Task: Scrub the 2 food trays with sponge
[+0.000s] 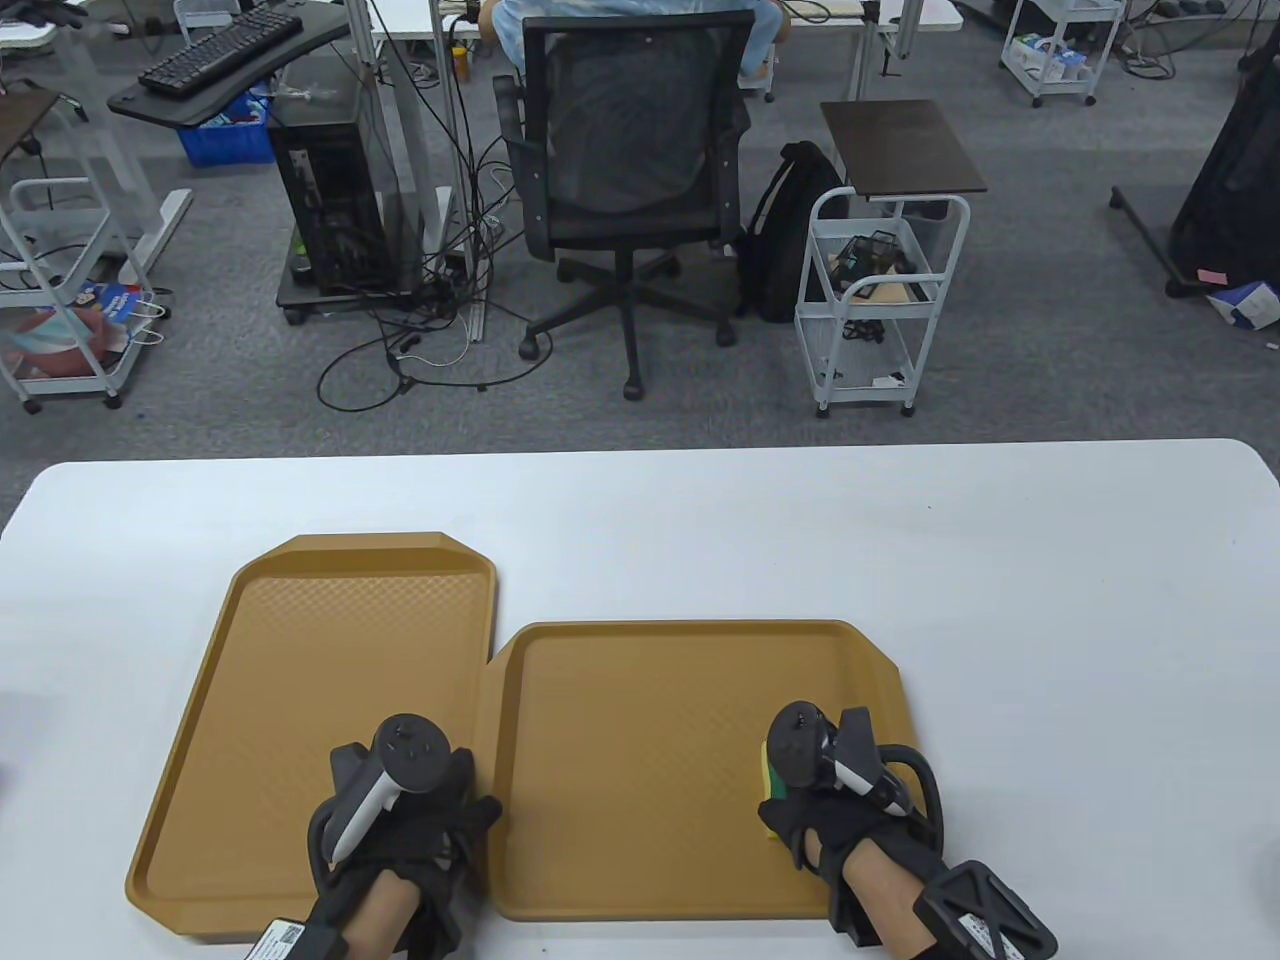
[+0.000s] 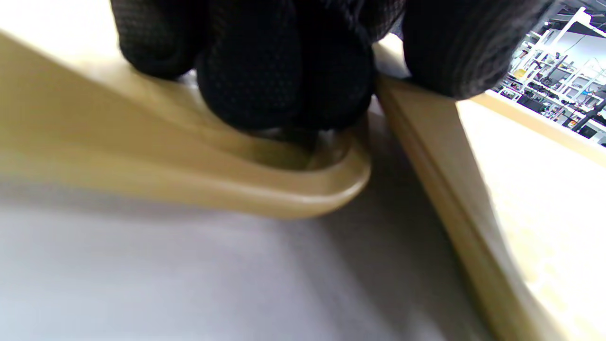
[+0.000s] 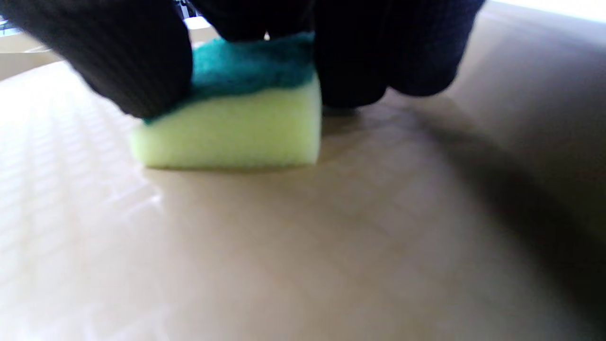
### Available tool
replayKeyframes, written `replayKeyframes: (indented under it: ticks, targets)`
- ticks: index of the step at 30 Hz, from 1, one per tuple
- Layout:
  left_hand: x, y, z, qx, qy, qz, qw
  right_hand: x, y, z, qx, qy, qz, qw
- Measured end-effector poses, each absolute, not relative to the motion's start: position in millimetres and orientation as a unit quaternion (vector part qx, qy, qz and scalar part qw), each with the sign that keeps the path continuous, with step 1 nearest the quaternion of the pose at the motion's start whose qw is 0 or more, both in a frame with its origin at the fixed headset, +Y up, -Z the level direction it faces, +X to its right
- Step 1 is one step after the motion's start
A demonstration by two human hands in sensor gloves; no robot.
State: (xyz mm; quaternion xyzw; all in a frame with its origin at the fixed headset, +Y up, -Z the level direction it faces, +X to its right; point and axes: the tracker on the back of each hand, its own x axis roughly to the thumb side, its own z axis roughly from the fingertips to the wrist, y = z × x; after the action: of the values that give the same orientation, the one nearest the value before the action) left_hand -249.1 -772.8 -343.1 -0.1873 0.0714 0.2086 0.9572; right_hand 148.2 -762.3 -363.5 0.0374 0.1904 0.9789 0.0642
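We are seeing two tan-brown trays, left tray and right tray, both showing fine waffle-grid texture. Sponge is showing pale yellow foam under teal-green scouring layer. Gloves on left hand and right hand are looking black, knit-dotted. Table is appearing white. Upper frame: grey carpet, black mesh chair.
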Motion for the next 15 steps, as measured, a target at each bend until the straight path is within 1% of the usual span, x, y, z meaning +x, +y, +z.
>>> replayKeyframes:
  ticks: [5,10,15]
  targets:
    - [-249,-773,-343,-0.186,0.074,0.209,0.957,160,-763,-364,0.024,0.199,0.977,0.072]
    - [-248,-773,-342,-0.185,0.075,0.206,0.958,158,-763,-361,0.019,0.192,0.979,0.063]
    - [-246,-773,-342,-0.183,0.074,0.198,0.960,148,-767,-354,0.008,0.145,0.989,0.009]
